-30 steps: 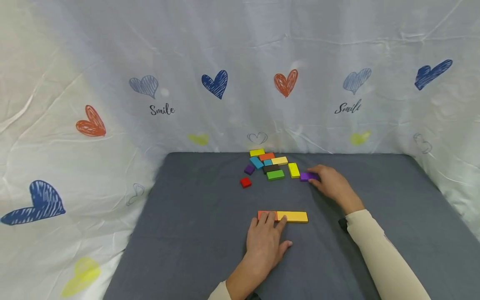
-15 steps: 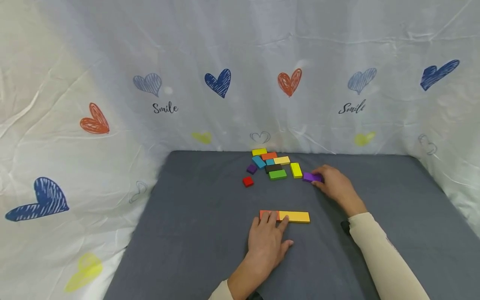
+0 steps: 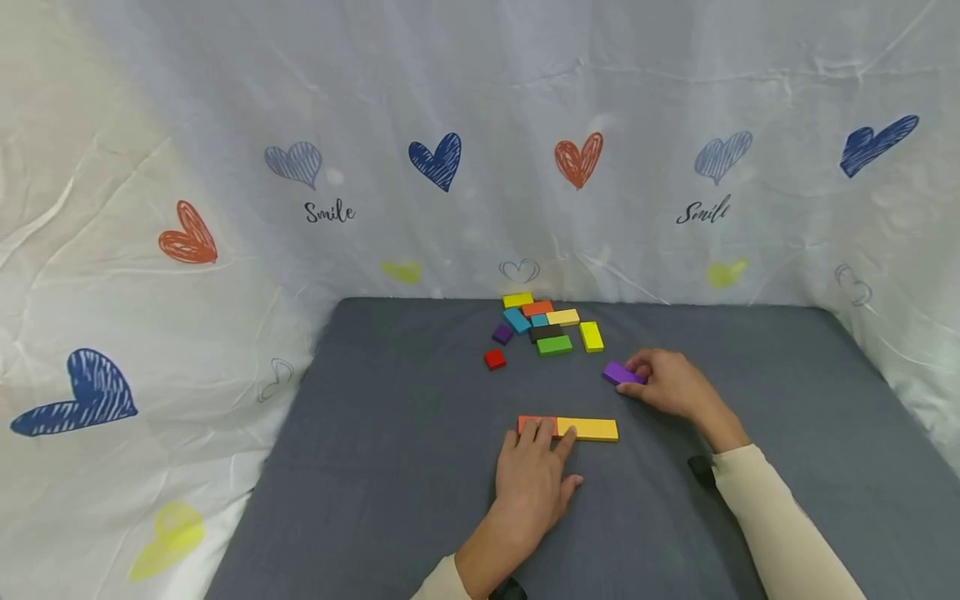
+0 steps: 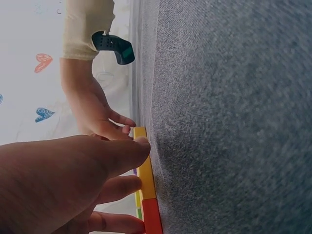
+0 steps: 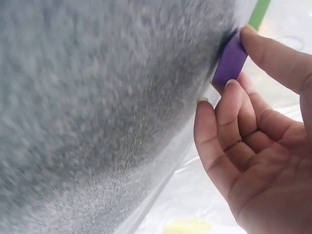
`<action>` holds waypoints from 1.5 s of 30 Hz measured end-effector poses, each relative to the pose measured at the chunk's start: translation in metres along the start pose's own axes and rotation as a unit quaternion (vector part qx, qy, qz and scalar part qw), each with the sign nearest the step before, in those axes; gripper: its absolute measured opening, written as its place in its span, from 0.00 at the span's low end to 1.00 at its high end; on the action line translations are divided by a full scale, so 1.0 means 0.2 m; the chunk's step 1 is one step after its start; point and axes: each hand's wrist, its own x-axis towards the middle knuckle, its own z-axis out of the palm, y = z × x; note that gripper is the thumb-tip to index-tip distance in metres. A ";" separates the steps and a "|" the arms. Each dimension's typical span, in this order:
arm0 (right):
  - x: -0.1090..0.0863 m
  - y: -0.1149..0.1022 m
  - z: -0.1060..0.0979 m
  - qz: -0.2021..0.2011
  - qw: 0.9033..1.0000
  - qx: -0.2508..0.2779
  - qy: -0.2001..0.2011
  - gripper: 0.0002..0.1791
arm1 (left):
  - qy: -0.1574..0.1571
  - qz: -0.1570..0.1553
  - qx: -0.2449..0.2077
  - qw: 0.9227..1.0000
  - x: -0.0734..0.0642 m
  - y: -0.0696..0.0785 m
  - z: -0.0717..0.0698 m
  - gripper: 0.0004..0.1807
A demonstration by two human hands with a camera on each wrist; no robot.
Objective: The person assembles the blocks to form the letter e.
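Note:
My right hand (image 3: 671,385) pinches a purple block (image 3: 623,373) between thumb and fingers, to the right of the block cluster. In the right wrist view, the purple block (image 5: 230,61) sits between thumb and fingertips, close over the grey cloth. My left hand (image 3: 531,482) lies with fingers extended, fingertips resting on an orange-red block (image 3: 537,421). That block lies end to end with a yellow-orange block (image 3: 588,429), making one straight bar; the index fingertip reaches the yellow-orange one. From the left wrist, the red block (image 4: 152,214) and the yellow-orange block (image 4: 146,180) run along the fingertips.
Behind the bar lies a cluster with a green block (image 3: 554,345), a black block (image 3: 545,332), a yellow block (image 3: 591,337) and several others. A red piece (image 3: 495,359) and a dark purple piece (image 3: 502,333) lie at its left. A white curtain (image 3: 480,100) hangs behind the grey-covered table (image 3: 375,450).
My right hand has taken hold of the purple block and drawn it away from the yellow block, toward me and slightly turned. The left hand has stayed on the bar.

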 end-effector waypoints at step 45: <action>-0.09 -0.10 0.10 0.017 0.999 0.034 -0.032 0.19 | 0.000 -0.002 0.014 1.000 0.00 0.01 -0.01 0.36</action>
